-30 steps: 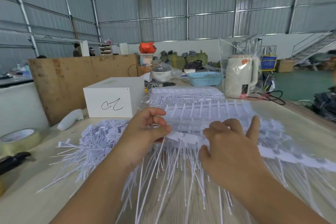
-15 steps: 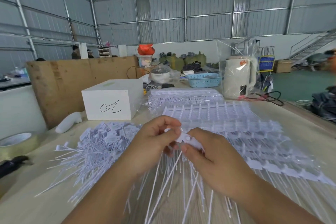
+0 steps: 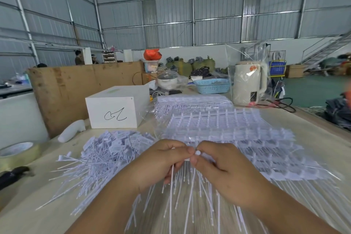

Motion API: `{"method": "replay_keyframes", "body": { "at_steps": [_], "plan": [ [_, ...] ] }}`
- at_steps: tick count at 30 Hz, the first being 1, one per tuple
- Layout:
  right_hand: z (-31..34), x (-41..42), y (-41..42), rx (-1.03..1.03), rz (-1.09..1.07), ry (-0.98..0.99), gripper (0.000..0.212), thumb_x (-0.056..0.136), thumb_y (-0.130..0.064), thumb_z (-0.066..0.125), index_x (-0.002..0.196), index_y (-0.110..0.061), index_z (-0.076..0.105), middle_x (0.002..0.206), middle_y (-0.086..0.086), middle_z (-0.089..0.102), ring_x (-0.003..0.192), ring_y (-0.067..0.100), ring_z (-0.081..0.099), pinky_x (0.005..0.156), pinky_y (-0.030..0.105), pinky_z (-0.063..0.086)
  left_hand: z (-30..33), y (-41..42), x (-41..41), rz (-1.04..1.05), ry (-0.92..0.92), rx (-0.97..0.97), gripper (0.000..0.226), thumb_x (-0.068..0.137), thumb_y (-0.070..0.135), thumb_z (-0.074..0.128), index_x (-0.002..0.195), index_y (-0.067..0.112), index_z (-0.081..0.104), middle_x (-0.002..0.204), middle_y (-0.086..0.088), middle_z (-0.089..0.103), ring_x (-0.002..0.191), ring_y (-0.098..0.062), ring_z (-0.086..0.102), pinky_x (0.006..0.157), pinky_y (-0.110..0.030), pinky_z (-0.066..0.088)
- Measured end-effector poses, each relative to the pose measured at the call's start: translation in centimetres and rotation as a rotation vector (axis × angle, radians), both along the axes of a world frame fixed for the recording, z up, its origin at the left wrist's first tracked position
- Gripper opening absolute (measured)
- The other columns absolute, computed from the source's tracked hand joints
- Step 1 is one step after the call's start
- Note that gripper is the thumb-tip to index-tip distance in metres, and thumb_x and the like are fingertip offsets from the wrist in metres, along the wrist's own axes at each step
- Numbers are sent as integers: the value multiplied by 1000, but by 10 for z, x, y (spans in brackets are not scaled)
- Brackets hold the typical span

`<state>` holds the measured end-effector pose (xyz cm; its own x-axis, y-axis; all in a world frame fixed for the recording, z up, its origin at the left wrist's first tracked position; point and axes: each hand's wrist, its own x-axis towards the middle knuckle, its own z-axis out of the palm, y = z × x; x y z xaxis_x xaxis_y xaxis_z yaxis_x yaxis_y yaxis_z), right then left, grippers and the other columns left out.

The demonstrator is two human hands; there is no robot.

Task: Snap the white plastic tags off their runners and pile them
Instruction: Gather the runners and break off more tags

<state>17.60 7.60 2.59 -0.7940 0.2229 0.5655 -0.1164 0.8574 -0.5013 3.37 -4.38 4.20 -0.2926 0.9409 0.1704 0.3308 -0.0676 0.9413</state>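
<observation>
My left hand (image 3: 161,161) and my right hand (image 3: 218,173) meet above the table's middle, and both pinch a strip of white tags (image 3: 196,153) whose long thin tails hang down toward me. A loose pile of snapped-off white tags (image 3: 106,150) lies to the left of my hands. Sheets of tags on their runners (image 3: 228,131) spread out behind and to the right of my hands, and a further wrapped stack (image 3: 191,101) sits beyond them.
A white box (image 3: 115,110) with a scribble stands at the back left, a white bottle (image 3: 71,132) beside it. A tape roll (image 3: 18,153) and a black tool (image 3: 13,175) lie at the far left. A blue basket (image 3: 212,85) and a bagged kettle (image 3: 247,83) stand behind.
My hands left the runner sheet, came together at the middle and lifted a strip of tags. The strip now sits pinched between both thumbs and fingertips, a little closer to me.
</observation>
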Motion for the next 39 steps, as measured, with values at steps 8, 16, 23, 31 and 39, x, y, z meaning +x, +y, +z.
{"method": "replay_keyframes", "body": {
  "at_steps": [8,16,23,31,39],
  "plan": [
    [3,-2,-5,106,-175,58,40,89,-63,27,72,-28,39,58,-8,42,58,11,47,56,34,40,-7,15,11,114,-235,240,30,79,32,63,53,22,53,47,4,32,38,-8,29,42,-19,32],
    [5,-7,-13,31,-259,144,41,86,-62,24,76,-27,43,57,-11,41,55,9,43,56,38,43,-9,22,23,298,-217,360,34,83,41,67,57,22,56,48,6,34,44,-11,32,46,-25,32],
    [5,-8,-13,125,-352,107,32,93,-53,32,80,-26,41,59,-9,41,59,13,48,56,34,38,-14,31,25,483,-697,287,43,94,30,60,53,23,48,47,6,35,38,-9,33,37,-21,31],
    [4,-3,-14,220,-217,-44,45,86,-67,13,108,-39,40,63,-15,41,60,1,45,55,16,32,1,11,4,449,-182,186,23,95,10,53,76,16,65,52,-1,53,38,-10,43,38,-17,34],
    [1,-2,-6,61,-79,-87,47,98,-52,36,139,-42,18,73,-23,51,76,-2,53,74,26,46,-5,10,18,136,-212,63,12,88,6,53,94,7,63,57,-7,56,44,-16,48,47,-25,37]
  ]
}}
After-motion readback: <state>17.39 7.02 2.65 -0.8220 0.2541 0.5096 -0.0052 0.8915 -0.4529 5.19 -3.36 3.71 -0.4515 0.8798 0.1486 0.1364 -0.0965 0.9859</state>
